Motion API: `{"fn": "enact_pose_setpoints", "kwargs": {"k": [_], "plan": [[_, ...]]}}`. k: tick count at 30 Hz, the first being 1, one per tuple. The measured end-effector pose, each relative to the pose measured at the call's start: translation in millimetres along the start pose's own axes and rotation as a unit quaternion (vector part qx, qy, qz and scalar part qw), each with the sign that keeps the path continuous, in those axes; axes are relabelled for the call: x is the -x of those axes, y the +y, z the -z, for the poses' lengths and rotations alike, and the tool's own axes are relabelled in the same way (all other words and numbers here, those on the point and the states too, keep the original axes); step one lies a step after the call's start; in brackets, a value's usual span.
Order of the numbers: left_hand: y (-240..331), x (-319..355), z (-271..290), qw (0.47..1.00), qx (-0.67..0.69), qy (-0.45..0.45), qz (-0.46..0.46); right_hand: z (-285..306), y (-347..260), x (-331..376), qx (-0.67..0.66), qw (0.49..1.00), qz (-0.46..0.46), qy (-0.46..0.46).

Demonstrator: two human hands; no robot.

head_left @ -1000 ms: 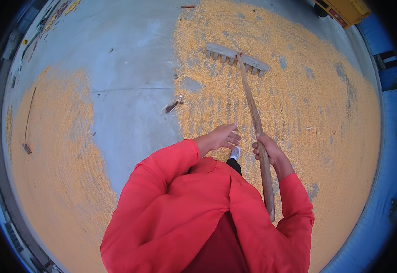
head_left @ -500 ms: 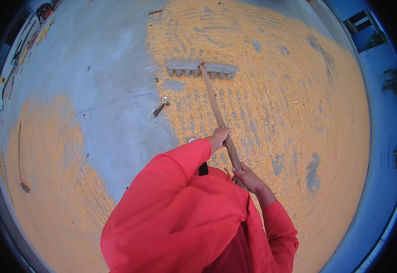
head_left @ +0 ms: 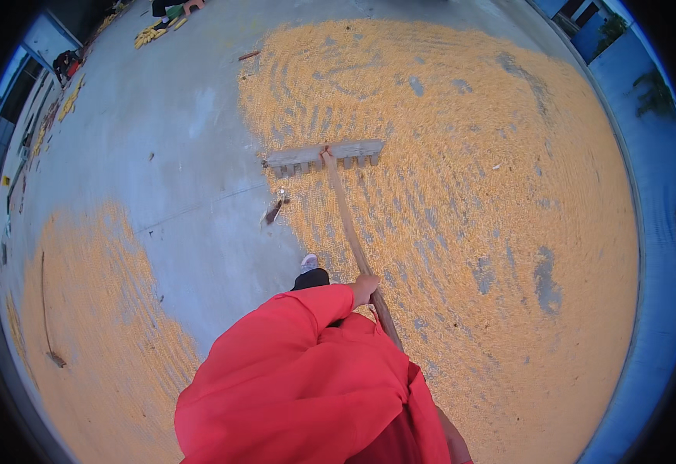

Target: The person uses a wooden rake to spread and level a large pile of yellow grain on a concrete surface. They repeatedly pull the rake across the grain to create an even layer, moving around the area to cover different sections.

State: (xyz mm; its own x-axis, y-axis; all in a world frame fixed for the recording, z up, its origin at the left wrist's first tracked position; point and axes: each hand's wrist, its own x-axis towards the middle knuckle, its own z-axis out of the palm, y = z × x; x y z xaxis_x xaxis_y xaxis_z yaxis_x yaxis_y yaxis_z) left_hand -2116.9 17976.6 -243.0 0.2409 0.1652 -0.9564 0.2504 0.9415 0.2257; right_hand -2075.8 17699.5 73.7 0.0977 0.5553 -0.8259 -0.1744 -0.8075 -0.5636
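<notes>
A wooden rake (head_left: 357,238) with a long handle and a wide toothed head reaches away from me. Its head rests among loose yellow corn kernels (head_left: 462,209) spread thinly over the concrete. My left hand (head_left: 365,289) is closed round the handle, close to my body. Lower down, the handle passes behind my red jacket. Only a bit of bare skin of my right hand or wrist (head_left: 452,439) shows beside the jacket at the lower edge; its fingers are hidden.
A second patch of kernels (head_left: 98,286) covers the left, where a long-handled tool (head_left: 47,317) lies. A dark brush-like object (head_left: 274,211) lies left of the rake. Corn cobs (head_left: 152,34) are heaped at the far left near people. A pale blue wall (head_left: 632,85) bounds the right.
The rake has come toward me, its head shifting slightly left. My left hand has drawn back with the handle. My right hand has moved down, mostly behind my jacket. My shoe has come into view.
</notes>
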Motion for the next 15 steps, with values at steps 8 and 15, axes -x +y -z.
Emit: {"fn": "enact_pose_setpoints", "kwargs": {"k": [8,15], "plan": [[32,-14,24,0.994,-0.108,0.019,-0.026,-44,18,-38,-0.274,0.961,-0.023,-0.025],[142,-25,31,0.987,-0.157,0.003,-0.017,-70,-62,-91,-0.134,0.99,0.027,0.03]]}}
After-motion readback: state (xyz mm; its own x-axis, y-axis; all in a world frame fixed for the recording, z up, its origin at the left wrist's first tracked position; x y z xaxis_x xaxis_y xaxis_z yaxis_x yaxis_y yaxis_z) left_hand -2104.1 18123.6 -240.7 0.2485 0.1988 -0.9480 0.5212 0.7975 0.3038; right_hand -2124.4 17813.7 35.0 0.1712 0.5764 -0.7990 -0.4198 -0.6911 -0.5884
